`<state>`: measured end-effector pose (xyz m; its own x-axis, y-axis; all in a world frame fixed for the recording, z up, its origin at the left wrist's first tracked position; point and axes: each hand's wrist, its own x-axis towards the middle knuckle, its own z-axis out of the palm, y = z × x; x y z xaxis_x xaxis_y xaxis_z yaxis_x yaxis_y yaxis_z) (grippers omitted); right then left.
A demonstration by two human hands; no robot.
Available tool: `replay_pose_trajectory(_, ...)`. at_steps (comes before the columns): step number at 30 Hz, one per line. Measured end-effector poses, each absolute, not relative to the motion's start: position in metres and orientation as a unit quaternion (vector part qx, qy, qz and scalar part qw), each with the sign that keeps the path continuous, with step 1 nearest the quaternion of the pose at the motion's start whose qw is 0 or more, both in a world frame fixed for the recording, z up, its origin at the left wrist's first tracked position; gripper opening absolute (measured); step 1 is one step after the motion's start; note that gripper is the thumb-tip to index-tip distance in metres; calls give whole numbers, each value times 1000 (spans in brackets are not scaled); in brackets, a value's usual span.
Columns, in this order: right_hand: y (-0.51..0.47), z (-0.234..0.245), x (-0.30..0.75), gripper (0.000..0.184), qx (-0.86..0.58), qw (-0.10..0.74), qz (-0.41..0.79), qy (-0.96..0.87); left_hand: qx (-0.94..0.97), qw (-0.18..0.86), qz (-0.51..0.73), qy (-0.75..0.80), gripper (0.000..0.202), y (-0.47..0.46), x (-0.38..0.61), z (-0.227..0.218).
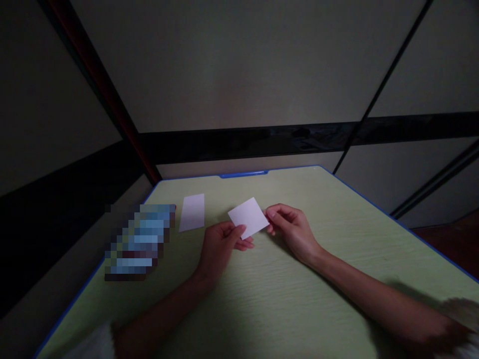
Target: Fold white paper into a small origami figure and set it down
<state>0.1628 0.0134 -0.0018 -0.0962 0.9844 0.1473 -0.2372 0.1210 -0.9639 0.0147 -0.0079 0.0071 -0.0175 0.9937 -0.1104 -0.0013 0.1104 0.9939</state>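
Observation:
A small white sheet of paper (248, 217) is held tilted above the table, one corner pointing away from me. My left hand (223, 244) grips its near-left edge, thumb on top and fingers underneath. At the right corner, my right hand (290, 227) has thumb and fingers pinched together on the paper's tip; the exact contact is hard to make out. A second white paper (192, 213) lies flat on the table to the left of the held one.
The pale green table (318, 299) has a blue rim and a blue handle-like strip (244, 174) at its far edge. A pixelated bluish object (144, 239) lies near the left edge. Panelled cabinet doors (239, 65) rise behind the table.

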Motion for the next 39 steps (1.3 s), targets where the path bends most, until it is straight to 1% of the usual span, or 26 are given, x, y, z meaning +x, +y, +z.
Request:
replay_pose_trajectory(3,15,-2,166,11,-348,581,546,-493,454,531,492,519,19,-7,14,7)
replay_pose_trajectory(11,17,-2,168,11,-343,567,532,-527,444,540,504,507,18,-6,12,6)
replay_pose_trajectory(15,17,-2,169,10,-334,566,549,-515,452,545,494,505,19,-7,13,7)
replay_pose_trajectory(21,16,-3,167,16,-323,523,605,-506,484,532,472,509,18,-9,15,9)
replay_pose_trajectory(27,9,-1,162,20,-352,476,623,-512,533,545,419,492,18,-10,17,4)
replay_pose_trajectory(32,7,0,161,23,-391,477,610,-497,571,546,390,473,18,-12,16,2)
replay_pose_trajectory(36,6,0,161,27,-400,437,624,-509,566,521,429,473,13,-10,14,0)
replay_pose_trajectory(39,5,1,160,27,-403,407,628,-527,554,504,462,476,17,-10,14,1)
